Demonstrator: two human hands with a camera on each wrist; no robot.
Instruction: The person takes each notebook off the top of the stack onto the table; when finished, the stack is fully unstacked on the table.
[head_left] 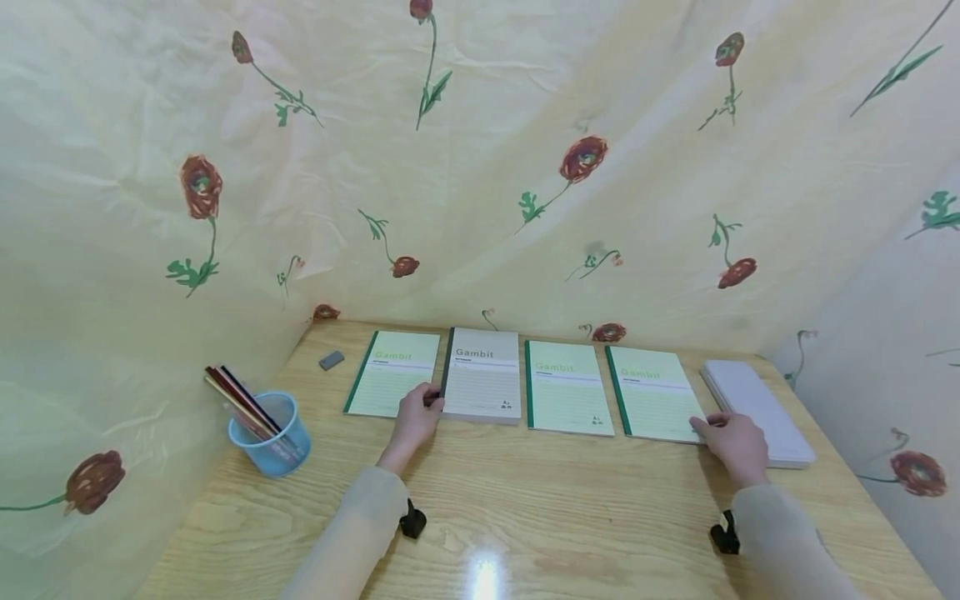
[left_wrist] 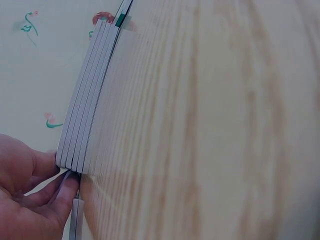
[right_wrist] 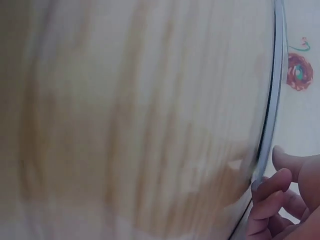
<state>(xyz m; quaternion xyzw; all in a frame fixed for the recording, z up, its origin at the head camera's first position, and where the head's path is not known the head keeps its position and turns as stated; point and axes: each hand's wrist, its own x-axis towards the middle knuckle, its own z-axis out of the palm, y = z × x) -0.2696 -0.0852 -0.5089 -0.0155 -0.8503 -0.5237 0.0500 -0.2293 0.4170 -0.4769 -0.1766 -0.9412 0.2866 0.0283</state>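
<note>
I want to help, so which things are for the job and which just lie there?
For the job, it seems:
black-spined notebooks, left hand at their corner
green-spined notebooks, right hand at one

Probably just there:
grey block
blue cup
pencils
flat white thing

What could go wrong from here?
- The left hand touches one corner of the gray notebook stack; uneven pressure might slide its layers out of line.
- The leftmost green notebook lies close beside that stack, so those fingers could nudge it.
- The right hand, at the rightmost green notebook, is close to the white case and might bump it.
</note>
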